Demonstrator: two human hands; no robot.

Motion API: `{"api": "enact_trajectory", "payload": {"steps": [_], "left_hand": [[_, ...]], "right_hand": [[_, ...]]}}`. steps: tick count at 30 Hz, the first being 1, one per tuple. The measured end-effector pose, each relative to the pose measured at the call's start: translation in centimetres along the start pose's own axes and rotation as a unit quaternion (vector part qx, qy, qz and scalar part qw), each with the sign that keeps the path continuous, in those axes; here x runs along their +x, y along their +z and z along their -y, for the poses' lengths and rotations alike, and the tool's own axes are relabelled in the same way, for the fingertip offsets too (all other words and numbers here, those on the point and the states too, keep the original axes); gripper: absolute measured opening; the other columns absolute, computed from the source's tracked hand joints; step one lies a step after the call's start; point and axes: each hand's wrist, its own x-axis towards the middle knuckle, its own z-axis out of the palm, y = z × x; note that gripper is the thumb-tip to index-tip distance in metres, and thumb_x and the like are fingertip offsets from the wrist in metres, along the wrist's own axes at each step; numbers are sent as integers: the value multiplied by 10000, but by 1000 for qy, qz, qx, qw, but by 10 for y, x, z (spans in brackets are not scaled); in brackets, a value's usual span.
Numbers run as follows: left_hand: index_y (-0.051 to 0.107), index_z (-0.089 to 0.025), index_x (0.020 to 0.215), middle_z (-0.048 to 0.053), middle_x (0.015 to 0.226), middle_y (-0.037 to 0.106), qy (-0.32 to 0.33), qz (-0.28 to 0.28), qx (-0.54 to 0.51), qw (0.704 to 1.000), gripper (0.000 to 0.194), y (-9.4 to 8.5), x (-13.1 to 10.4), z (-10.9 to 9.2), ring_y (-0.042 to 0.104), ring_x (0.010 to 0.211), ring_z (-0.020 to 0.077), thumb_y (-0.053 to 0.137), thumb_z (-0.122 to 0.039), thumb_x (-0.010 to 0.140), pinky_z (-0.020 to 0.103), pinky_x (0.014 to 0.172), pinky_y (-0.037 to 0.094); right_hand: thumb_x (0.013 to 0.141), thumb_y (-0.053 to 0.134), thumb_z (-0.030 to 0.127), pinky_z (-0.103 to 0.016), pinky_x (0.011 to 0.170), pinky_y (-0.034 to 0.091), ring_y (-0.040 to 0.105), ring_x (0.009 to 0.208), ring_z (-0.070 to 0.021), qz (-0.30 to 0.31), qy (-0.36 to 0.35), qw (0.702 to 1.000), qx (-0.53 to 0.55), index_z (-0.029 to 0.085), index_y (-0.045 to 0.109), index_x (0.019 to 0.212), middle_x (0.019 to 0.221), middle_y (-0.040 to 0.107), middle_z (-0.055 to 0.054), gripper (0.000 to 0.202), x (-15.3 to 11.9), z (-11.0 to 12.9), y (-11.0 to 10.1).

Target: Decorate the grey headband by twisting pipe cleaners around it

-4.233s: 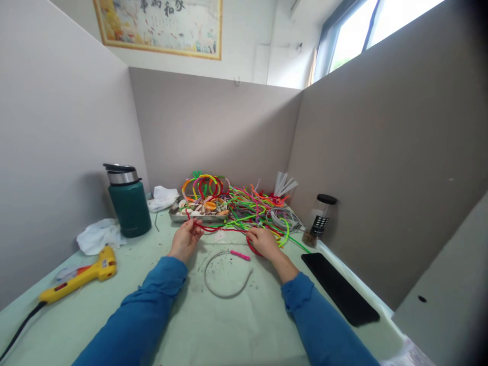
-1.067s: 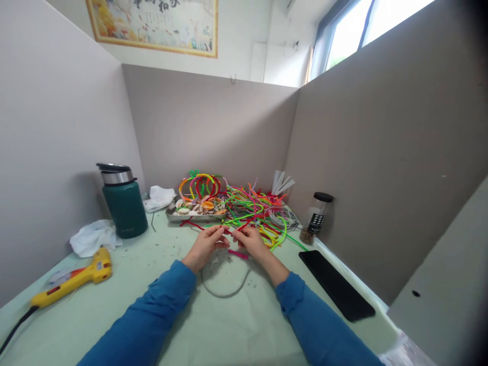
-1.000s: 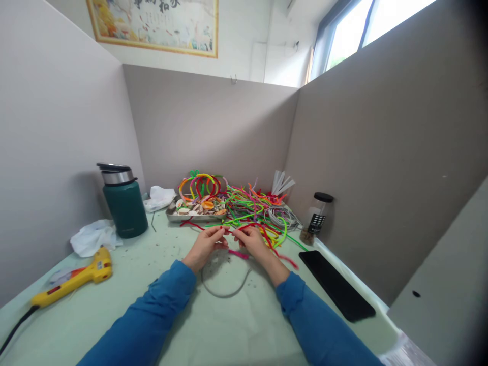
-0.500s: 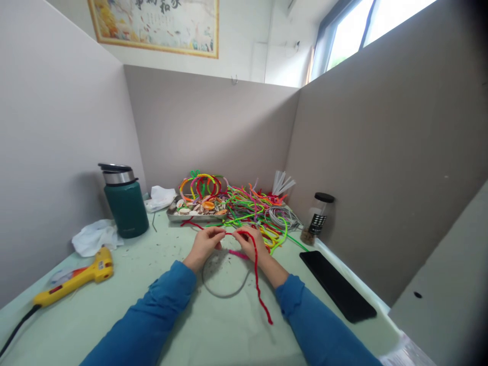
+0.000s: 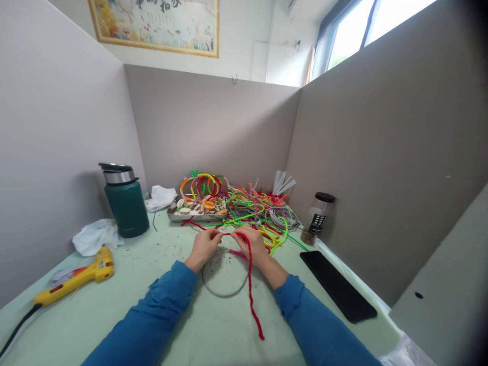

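My left hand (image 5: 205, 248) and my right hand (image 5: 254, 247) are close together above the table, each pinching a red pipe cleaner (image 5: 250, 290). A short stretch of it runs between my fingertips. Its long loose end hangs down over my right hand toward me. Below my hands a thin grey ring (image 5: 224, 296) curves; its upper part is hidden, so I cannot tell whether my fingers touch it. A short pink fuzzy piece (image 5: 237, 253) shows beside my right hand.
Behind my hands are a metal tray (image 5: 196, 218) of wooden slices and a heap of colourful pipe cleaners (image 5: 247, 203). A green bottle (image 5: 126, 209) and yellow glue gun (image 5: 76, 279) are left; a jar (image 5: 318, 218) and black phone (image 5: 337, 285) are right.
The loose end of the red pipe cleaner has swung left and hangs lower, closer to me. My hands have barely shifted and keep their pinch.
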Motion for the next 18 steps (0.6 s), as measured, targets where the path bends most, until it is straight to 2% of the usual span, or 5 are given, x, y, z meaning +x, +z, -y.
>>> {"api": "enact_trajectory", "payload": {"steps": [9, 15, 18], "left_hand": [[621, -161, 657, -2, 515, 615, -35, 43, -55, 997, 194, 3, 1, 2, 447, 343, 84, 527, -312, 735, 201, 406, 295], [624, -162, 645, 0, 517, 621, -43, 34, -13, 998, 197, 2, 1, 3, 440, 337, 85, 540, -322, 724, 213, 419, 301], [618, -155, 627, -6, 448, 577, -51, 36, 4, 998, 236, 1, 1, 3, 436, 337, 93, 535, -352, 728, 215, 415, 295]], "right_hand": [[873, 480, 345, -275, 679, 423, 567, 721, -170, 17, -21, 1000, -12, 204, 662, 850, 786, 630, -65, 231, -1, 0, 1], [878, 471, 318, -263, 662, 414, 560, 722, -168, 30, -24, 999, -28, 214, 654, 861, 788, 618, -62, 212, -2, 4, 1], [872, 481, 323, -262, 654, 412, 561, 717, -168, 31, -25, 999, -23, 211, 654, 861, 788, 618, -62, 206, -2, 5, 1]]}}
